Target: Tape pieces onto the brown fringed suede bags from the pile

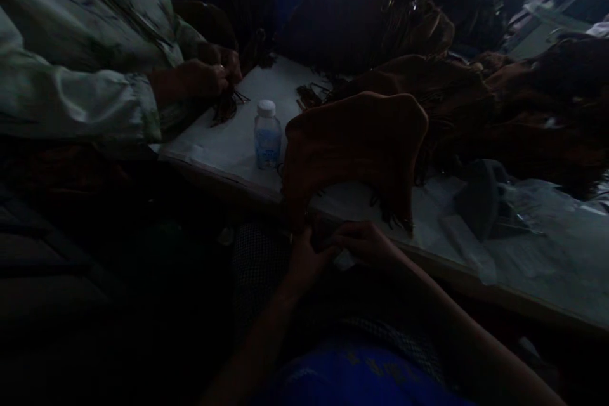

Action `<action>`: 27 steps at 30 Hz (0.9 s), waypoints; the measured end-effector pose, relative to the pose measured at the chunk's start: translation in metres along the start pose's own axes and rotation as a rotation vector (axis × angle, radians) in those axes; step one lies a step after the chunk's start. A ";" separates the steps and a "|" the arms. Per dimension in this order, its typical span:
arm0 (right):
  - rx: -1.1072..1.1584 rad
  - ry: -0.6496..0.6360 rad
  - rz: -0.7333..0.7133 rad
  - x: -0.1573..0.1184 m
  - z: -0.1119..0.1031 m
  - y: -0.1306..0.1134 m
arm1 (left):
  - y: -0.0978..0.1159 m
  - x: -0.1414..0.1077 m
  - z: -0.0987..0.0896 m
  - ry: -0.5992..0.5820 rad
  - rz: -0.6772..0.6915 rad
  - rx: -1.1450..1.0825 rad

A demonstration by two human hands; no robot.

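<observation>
The light is dim. A reddish-brown cloth piece [356,136] with fringed ends lies over the table's front edge. Its near left end reaches down to my left hand [311,257], whose fingers are closed on it. Close on the right, my right hand [364,241] has its fingers pressed together near the left fingertips; whatever they pinch is too dark and small to name. A small pale scrap [345,259] shows just below the two hands.
A small capped bottle [267,139] stands on the white-covered table [214,152]. At left a person in a pale patterned sleeve [95,104] handles dark strands. More brown cloth [523,120] is heaped at right, beside a grey tape dispenser-like object [480,200] and clear plastic [542,216].
</observation>
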State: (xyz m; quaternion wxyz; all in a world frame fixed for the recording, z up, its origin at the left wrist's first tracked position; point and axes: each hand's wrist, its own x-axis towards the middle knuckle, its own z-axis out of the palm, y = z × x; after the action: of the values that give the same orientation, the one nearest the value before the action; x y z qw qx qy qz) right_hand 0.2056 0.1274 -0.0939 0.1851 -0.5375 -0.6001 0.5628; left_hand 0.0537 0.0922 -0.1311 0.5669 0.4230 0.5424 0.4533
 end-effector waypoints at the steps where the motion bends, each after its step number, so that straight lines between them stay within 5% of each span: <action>1: 0.025 0.021 0.017 0.000 0.000 0.001 | 0.000 0.000 -0.001 -0.013 -0.010 -0.017; 7: 0.146 0.025 0.113 -0.004 0.002 0.013 | -0.005 -0.005 0.000 -0.098 -0.081 -0.293; 17: 0.432 -0.002 0.165 -0.007 0.014 0.039 | -0.019 -0.015 0.006 -0.055 -0.069 -0.270; 22: 0.288 0.009 0.151 -0.005 0.012 0.039 | -0.026 -0.017 0.003 0.011 -0.108 -0.191; 27: 0.009 -0.009 -0.066 0.012 0.013 0.026 | -0.018 -0.021 -0.003 -0.021 -0.101 -0.131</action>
State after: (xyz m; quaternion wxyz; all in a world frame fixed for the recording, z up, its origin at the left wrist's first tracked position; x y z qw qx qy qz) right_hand 0.2019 0.1254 -0.1255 0.2033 -0.5141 -0.6159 0.5612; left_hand 0.0517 0.0672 -0.1438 0.6214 0.3617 0.5263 0.4540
